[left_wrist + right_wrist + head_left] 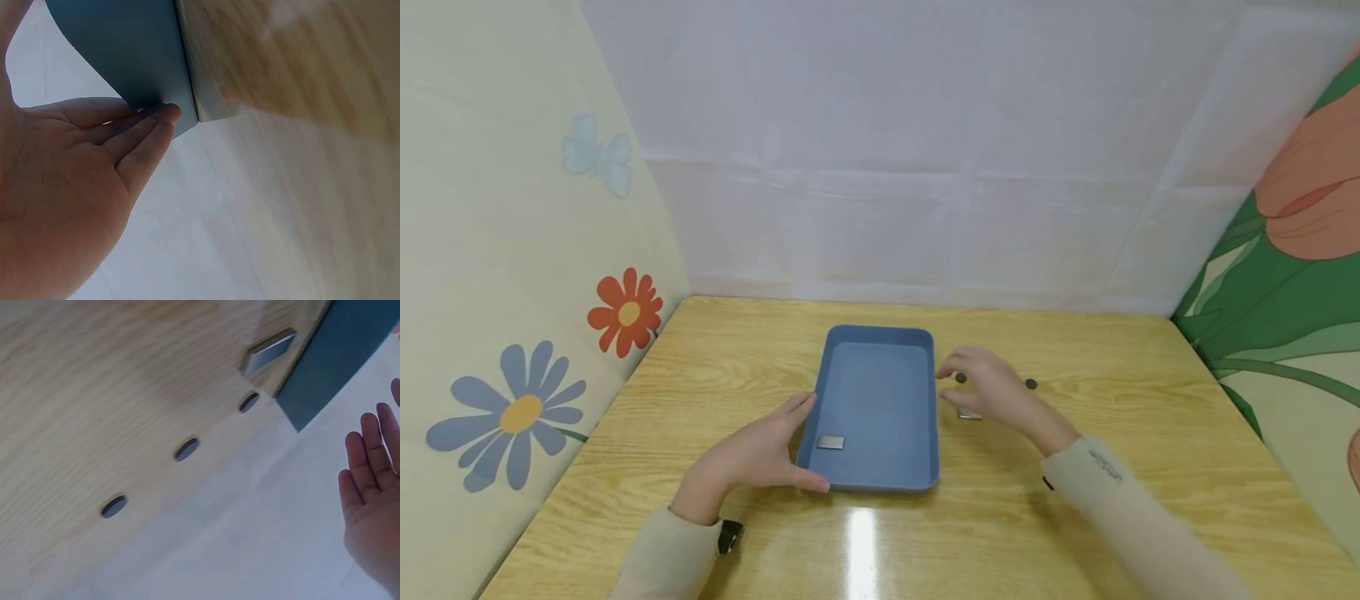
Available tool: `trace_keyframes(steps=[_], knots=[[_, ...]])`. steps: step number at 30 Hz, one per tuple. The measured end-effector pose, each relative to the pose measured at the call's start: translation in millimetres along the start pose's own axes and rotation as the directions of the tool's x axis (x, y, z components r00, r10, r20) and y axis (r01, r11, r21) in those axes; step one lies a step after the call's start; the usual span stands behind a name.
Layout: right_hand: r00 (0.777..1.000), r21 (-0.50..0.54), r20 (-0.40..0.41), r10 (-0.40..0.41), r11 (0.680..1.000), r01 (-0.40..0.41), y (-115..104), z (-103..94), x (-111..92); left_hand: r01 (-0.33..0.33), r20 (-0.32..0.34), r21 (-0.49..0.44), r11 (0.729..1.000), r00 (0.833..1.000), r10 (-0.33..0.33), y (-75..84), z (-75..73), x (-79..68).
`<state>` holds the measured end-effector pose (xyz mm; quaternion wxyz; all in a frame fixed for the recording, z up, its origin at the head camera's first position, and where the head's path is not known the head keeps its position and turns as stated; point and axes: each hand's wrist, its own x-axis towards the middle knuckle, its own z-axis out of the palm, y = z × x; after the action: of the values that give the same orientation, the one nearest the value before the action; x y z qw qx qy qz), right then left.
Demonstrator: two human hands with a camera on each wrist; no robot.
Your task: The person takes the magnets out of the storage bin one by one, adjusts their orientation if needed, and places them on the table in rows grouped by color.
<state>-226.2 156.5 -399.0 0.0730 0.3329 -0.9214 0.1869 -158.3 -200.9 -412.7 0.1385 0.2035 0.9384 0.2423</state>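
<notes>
A shallow blue tray [880,408] lies on the table, with a small silver rectangular block [831,442] inside near its front left corner. My left hand [758,450] touches that corner, fingers against the outer left wall and thumb along the front. Over the table just right of the tray is my right hand [988,390], its fingers loosely bent with nothing between them. Beneath it, partly hidden, lies a second silver block [270,351]. Three dark round discs [187,449] form a row in the right wrist view; the head view shows two, the third hidden by the hand.
The wooden table [737,358] runs back to a white cloth [880,225]. Flower-printed panels, one at left [520,250] and one at right [1285,333], border its sides. Light reflects off the table in front of the tray.
</notes>
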Motion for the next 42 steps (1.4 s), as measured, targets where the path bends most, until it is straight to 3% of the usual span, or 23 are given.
trace_keyframes(steps=[18, 42], knots=[[0.988, 0.012, 0.145, -0.056, 0.998, 0.055, -61, 28.4, 42, -0.002, -0.006, -0.011, 1.0, 1.0, 0.002, -1.8, 1.3, -0.6], [0.961, -0.071, 0.256, -0.107, 0.989, 0.129, -101, 61.8, 53, -0.024, 0.005, -0.005, 1.0, 1.0, 0.024, -1.7, -0.3, -1.2]])
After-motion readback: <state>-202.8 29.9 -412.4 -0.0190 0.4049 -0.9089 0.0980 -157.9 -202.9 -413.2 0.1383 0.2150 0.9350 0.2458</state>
